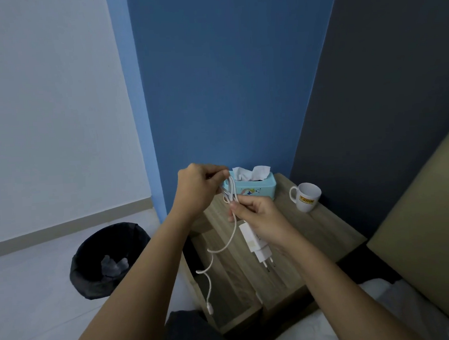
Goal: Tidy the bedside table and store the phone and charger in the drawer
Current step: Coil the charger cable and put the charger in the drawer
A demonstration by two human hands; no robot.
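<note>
Coiling step, I'd say. Left hand (197,189) pinches the cable loops, held above the right hand (259,220) to keep the coil taut. Right hand grips the white charger (255,244) brick, prongs down, over the bench (328,231). Loose white cable tail dangles below both hands. Phone not visible.

Single head-worn wide view, looking forward and down, close over bedside table (315,232), wall corner behind

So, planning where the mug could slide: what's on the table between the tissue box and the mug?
Nothing: in the head view bare wood separates the tissue box and the mug.
</note>
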